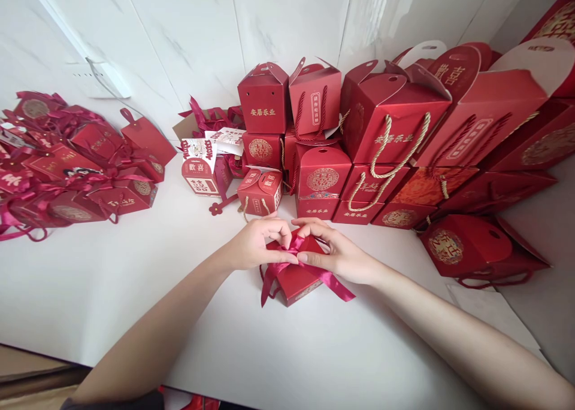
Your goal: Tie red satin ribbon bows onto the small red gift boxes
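Note:
A red gift box (pixel 296 283) sits on the white table in front of me, with a dark red cord at its left side. Across its top lies a magenta satin ribbon (pixel 335 283), gathered into a bow or knot whose two tails hang to left and right. My left hand (pixel 263 242) pinches the ribbon's middle from the left, thumb and fingers closed on it. From the right, my right hand (pixel 335 251) also grips the ribbon, its thumb tip meeting the left thumb. The fingers partly cover the knot and the box's far side.
Beyond my hands stand a small red box (pixel 260 191) and a white-fronted box (pixel 200 179). Stacked red boxes with rope handles (pixel 395 120) line the wall. Ribboned boxes (pixel 67 164) are piled at left. Another red box (pixel 467 245) lies at right, near white paper (pixel 494 314).

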A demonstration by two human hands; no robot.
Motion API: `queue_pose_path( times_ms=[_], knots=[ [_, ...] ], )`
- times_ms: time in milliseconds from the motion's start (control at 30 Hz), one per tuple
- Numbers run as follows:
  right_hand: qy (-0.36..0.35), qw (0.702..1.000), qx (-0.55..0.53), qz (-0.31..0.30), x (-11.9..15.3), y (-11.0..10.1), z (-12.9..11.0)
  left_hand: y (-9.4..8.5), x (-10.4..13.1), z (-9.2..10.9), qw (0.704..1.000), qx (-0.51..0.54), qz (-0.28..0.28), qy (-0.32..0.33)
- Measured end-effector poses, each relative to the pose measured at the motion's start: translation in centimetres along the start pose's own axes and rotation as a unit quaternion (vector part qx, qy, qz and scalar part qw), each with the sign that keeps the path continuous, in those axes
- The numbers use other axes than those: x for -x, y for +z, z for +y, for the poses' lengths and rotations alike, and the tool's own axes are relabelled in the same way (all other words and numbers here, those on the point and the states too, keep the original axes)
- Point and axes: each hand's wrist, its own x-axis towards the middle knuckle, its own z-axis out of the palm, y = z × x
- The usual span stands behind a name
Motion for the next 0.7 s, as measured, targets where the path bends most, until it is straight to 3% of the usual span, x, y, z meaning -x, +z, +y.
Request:
queue_pose_path(
  times_ms=[167,267,433,567,700],
  knots=[
    [-0.012,1.0,-0.018,0.003,-0.1,0.0,0.0,-0.1,0.1,0.3,0.999,0.036,-0.013,-0.014],
    [-0.03,0.999,0.012,0.018,0.0,0.0,-0.2,-0.2,0.1,0.3,0.997,0.064,-0.023,-0.023],
    [-0.014,0.995,0.102,-0.017,0.3,-0.5,-0.8,-0.1,0.0,0.1,0.997,0.071,-0.024,-0.016],
    [0.0,0.991,0.134,-0.008,0.5,-1.4,-1.7,-0.1,0.1,0.3,0.998,0.05,-0.028,-0.029],
    [0.016,0.99,0.135,-0.045,0.8,-2.9,-3.1,-1.1,0.3,0.4,0.999,0.032,-0.038,-0.012]
  ],
)
